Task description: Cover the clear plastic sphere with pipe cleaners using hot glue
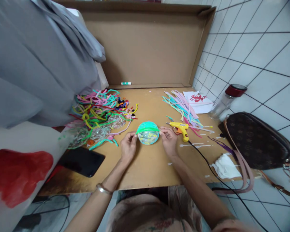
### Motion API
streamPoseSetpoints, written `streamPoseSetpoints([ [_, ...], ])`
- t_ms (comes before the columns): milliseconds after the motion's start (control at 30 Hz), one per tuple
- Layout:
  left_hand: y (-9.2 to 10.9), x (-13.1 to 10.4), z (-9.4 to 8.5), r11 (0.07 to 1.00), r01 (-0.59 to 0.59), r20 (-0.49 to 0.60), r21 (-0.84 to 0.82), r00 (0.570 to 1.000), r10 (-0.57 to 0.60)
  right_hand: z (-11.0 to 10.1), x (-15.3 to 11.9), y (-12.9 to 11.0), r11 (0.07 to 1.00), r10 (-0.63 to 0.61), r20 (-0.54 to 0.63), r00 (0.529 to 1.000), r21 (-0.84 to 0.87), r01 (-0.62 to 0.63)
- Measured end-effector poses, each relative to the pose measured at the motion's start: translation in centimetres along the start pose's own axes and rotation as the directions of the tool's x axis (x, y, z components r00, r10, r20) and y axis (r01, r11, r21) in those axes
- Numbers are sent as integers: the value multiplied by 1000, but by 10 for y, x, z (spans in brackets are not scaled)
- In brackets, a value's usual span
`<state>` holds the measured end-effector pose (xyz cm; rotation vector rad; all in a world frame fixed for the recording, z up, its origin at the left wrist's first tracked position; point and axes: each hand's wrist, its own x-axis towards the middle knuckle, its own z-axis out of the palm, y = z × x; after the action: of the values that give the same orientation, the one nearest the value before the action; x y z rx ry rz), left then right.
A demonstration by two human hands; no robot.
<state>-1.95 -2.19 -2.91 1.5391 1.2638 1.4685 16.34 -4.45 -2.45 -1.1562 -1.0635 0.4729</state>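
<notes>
A round clear plastic piece (148,137) lies in front of me, its far half covered by rows of turquoise pipe cleaner (148,125). Across its middle runs a bright green pipe cleaner (147,129). My left hand (129,146) pinches the green strand at the left rim. At the right rim my right hand (168,141) pinches its other end. Yellowish specks show through the near half of the round piece. Just right of my right hand lies a yellow hot glue gun (181,129), its nozzle pointing left.
Tangled pipe cleaners (96,109) and clear round pieces (99,132) lie at left, beside a black phone (83,161). Straight pipe cleaners (181,106), a bottle (226,101), a brown bag (258,141) and a white tissue (226,167) are at right. The glue gun's cord (207,162) crosses the table edge.
</notes>
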Motion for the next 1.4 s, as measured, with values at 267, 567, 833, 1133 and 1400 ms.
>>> streamPoseSetpoints([
  [267, -2, 0, -1, 999, -29, 10, 27, 1000, 29, -4, -2, -3, 971, -125, 63, 990, -196, 135],
  [567, 4, 0, 1, 1000, -17, 1, -3, 1000, 17, 1, -1, -1, 984, -66, -6, 998, -169, 64],
  [833, 1, 1, 2, 1000, -4, 6, 3, 1000, 4, 2, 2, 1, 995, -25, -26, 999, -93, 23],
  [1133, 0, 0, 1, 999, -18, 3, 27, 1000, 18, -1, 5, 4, 976, -72, 26, 997, -205, 76],
  [1400, 1, 0, 5, 1000, -22, -4, -9, 1000, 22, -6, 4, -2, 924, -221, 100, 970, -297, 241],
])
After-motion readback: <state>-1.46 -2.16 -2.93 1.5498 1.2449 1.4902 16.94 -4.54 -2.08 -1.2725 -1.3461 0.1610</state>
